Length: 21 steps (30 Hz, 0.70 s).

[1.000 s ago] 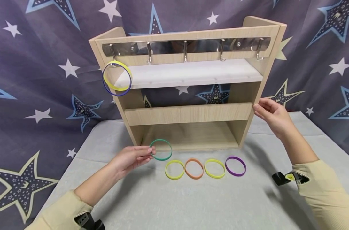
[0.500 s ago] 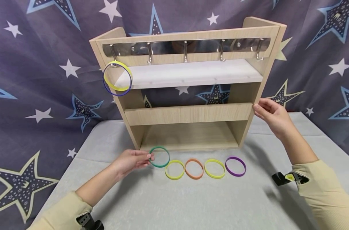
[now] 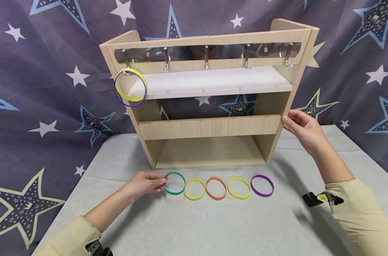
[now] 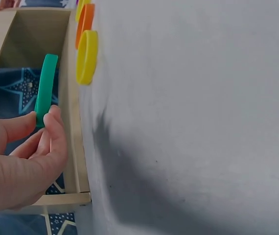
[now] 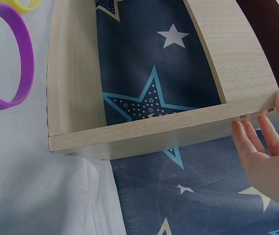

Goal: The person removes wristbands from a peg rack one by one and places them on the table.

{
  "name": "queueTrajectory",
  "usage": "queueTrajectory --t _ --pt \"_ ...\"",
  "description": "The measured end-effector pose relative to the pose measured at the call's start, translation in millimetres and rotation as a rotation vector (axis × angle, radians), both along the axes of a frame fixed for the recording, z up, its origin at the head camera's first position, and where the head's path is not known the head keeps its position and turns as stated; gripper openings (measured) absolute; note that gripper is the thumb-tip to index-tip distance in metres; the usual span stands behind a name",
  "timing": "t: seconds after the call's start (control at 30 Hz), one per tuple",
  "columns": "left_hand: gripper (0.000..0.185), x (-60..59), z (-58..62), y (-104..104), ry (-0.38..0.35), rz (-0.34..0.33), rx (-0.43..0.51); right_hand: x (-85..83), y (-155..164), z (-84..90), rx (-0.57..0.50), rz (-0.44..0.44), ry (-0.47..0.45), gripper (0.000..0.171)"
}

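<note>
One green ring (image 4: 46,90) is low in the head view, just left of a yellow ring (image 4: 86,58). The left hand (image 3: 147,183) pinches its left edge; farther off, the right hand (image 3: 304,131) grips the wooden shelf (image 3: 210,127).

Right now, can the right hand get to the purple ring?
Probably yes. Nothing seems to block the purple ring on the table, but the right hand holds the side of the shelf and would likely have to let go first.
</note>
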<state>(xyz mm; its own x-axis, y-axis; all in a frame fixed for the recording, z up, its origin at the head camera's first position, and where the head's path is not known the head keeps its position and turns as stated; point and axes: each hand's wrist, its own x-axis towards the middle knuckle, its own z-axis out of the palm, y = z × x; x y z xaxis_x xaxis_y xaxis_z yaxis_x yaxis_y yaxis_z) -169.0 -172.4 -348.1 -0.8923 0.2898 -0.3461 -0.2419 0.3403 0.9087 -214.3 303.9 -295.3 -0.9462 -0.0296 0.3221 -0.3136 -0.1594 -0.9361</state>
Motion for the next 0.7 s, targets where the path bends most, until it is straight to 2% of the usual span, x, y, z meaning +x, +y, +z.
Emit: queueTrajectory --t 0.27,0.7 --pt "0.037 3.6 -3.0 -3.4 0.004 -0.033 -0.007 0.1 -0.1 -0.6 0.011 -0.005 0.009 0.014" --pt "0.036 4.5 -7.2 -8.0 -0.009 -0.011 0.007 1.3 -0.9 0.7 0.010 -0.003 0.012 0.015"
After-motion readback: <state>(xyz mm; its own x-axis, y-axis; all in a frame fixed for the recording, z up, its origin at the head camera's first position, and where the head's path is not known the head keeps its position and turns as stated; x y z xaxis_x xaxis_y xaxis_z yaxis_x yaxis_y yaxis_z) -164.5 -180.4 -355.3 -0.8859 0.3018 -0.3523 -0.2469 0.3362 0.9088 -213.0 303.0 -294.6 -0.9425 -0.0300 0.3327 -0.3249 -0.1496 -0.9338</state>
